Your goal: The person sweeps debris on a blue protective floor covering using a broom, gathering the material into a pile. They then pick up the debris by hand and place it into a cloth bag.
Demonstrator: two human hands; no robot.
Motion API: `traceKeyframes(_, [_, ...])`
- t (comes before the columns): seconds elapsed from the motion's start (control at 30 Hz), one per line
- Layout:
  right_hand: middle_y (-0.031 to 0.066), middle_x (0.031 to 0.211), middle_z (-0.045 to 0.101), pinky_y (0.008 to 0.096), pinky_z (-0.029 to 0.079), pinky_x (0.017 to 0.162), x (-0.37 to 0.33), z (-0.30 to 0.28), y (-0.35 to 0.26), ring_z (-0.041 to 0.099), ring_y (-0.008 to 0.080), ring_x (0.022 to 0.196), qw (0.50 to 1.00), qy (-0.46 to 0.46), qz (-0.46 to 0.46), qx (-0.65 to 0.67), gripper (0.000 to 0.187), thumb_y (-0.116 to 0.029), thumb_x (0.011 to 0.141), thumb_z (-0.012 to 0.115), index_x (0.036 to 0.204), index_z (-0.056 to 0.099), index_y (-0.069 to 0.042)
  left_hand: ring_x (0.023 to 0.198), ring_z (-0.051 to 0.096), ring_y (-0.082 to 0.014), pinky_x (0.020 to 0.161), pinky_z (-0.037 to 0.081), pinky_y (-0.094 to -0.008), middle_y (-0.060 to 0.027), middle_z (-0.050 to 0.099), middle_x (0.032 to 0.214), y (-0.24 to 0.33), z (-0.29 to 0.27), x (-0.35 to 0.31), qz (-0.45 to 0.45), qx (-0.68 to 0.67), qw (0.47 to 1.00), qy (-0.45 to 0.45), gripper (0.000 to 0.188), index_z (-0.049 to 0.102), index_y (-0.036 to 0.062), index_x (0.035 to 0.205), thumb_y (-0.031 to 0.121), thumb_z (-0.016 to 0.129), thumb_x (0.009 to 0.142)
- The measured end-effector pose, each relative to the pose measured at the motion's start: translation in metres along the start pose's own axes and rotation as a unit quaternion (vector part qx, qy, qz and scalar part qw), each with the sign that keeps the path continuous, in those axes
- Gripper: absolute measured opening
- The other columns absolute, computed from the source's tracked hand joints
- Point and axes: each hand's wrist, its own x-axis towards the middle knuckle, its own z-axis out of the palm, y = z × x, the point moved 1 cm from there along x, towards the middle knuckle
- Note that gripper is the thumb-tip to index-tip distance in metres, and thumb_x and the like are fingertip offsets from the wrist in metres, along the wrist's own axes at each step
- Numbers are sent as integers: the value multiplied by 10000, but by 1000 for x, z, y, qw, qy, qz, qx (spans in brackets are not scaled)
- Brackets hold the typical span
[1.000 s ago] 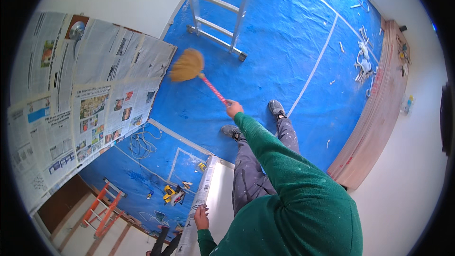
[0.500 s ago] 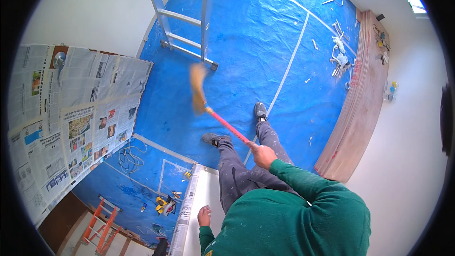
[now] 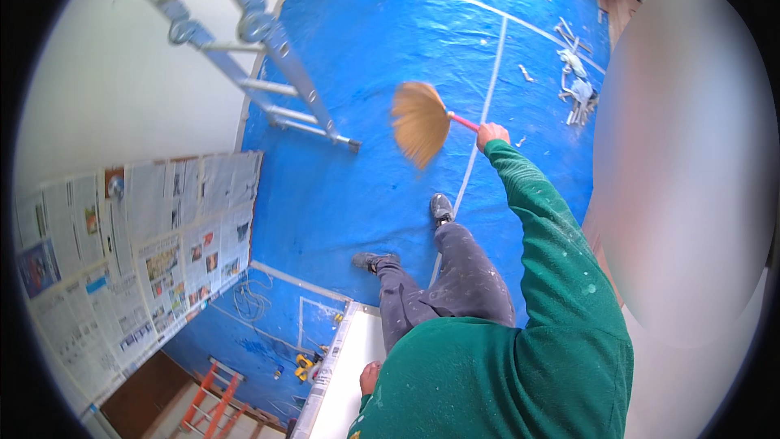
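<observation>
My right hand [image 3: 492, 135] is closed round the pink-red handle of a broom [image 3: 420, 123], with my arm stretched out ahead. The broom's fan of straw-coloured bristles points left, over the blue sheet [image 3: 382, 41] that covers the floor. Whether the bristle tips touch the sheet I cannot tell. Low beside my body hangs my left hand [image 3: 370, 377], near a white panel edged with newspaper [image 3: 349, 358]. Its fingers are mostly hidden, and no held thing shows there.
A metal ladder [image 3: 280, 57] stands ahead on the left, above a newspaper-covered door [image 3: 154, 244]. Scraps and a crumpled cloth [image 3: 578, 85] lie at the right. Behind on the left are a cable [image 3: 252, 297], a yellow power tool [image 3: 305, 367] and an orange ladder [image 3: 213, 398].
My right arm has reached forward and right, carrying the broom away from the ladder's foot. The bristles now show their broad side. My left hand has drawn closer to my body.
</observation>
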Motion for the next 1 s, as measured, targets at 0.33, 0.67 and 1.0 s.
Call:
traceKeyframes(0.33, [160, 703, 674, 469, 555, 526, -227, -78, 46, 692, 338, 615, 975, 56, -196, 87, 217, -145, 911, 527, 1055, 646, -36, 904, 688, -216, 691, 528, -346, -95, 680, 1003, 166, -25, 99, 158, 258, 952, 44, 367, 646, 36, 1108, 334, 441, 1047])
traceKeyframes(0.67, [134, 888, 737, 481, 591, 734, -116, 51, 97, 730, 342, 840, 991, -119, -6, 62, 239, -201, 910, 540, 1015, 748, -145, 939, 697, -205, 800, 536, -339, -112, 711, 1064, 363, 12, 81, 282, 214, 933, 61, 357, 676, -1, 1137, 295, 508, 1027])
traceKeyframes(1.0, [203, 930, 716, 524, 534, 781, -97, -97, 133, 680, 436, 882, 997, 54, 22, 45, 212, -160, 902, 561, 1062, 665, -68, 901, 698, -160, 747, 549, -303, -85, 717, 1001, 419, 0, 185, 206, -142, 959, 131, 332, 651, 9, 1186, 266, 637, 977])
